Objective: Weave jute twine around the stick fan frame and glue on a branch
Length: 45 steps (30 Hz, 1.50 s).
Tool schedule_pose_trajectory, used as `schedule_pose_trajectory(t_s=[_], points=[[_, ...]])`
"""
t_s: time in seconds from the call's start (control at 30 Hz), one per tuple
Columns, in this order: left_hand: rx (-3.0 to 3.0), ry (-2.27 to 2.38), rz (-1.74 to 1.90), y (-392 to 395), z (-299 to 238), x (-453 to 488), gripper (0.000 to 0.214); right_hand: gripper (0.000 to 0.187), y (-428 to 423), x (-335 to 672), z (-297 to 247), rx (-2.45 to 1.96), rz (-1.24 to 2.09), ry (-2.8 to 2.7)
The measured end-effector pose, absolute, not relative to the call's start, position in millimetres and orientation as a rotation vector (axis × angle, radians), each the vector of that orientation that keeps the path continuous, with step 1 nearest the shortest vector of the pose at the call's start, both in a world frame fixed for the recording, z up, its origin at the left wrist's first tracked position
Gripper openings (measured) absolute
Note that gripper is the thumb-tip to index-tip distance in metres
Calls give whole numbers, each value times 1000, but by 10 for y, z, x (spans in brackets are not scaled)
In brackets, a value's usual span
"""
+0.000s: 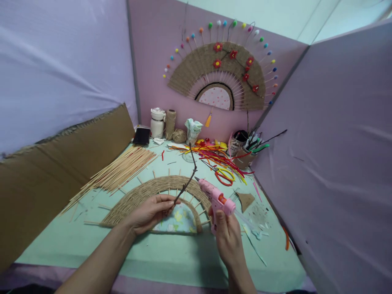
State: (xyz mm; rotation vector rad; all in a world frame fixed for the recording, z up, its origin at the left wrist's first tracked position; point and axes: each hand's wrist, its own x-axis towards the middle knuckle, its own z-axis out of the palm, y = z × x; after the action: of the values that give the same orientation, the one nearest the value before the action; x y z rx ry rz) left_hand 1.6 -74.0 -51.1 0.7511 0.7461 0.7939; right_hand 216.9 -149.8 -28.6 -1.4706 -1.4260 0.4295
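Note:
My left hand (154,212) pinches the lower end of a thin dark twig (190,177), which rises tilted above the table. My right hand (228,237) is wrapped round the handle of a pink glue gun (216,196). The gun's nozzle points up and left, close to the twig; whether they touch I cannot tell. Below both hands lies a woven twine fan (131,196) with stick ends poking out past its outer edge. A floral fabric half-circle (180,218) fills its inner part, partly covered by my left hand.
Long thin sticks (122,167) lie in a bundle at the left, beside a cardboard panel (76,143). Scissors (225,175) and coloured pipe cleaners (211,153) lie behind the fan. Against the back stand a white jar (157,122), twine (170,124) and pots. A finished-looking fan (196,65) hangs above.

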Motion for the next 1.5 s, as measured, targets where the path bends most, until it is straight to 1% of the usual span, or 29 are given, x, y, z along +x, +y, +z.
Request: schedule_pose_trajectory(t_s=[0.1,0.23,0.53,0.97,1.33,1.5], points=[[711,728,827,-731,-500,15,25,52,-1537,2150,-291,-1434,588,-1446],[656,715,852,-721,-473,21,28,51,-1561,2071,-291,-1384,651,-1496],[618,698,874,-729,-486,23,26,44,-1558,1962,-365,-1371,541,-1565],[619,708,879,-725,-483,28,24,47,-1550,1922,-395,-1397,419,-1607],[617,694,873,-719,-501,32,23,45,-1541,1930,-393,-1405,411,-1629],[605,700,870,-723,-500,31,24,43,-1534,1930,-387,-1411,456,-1621]])
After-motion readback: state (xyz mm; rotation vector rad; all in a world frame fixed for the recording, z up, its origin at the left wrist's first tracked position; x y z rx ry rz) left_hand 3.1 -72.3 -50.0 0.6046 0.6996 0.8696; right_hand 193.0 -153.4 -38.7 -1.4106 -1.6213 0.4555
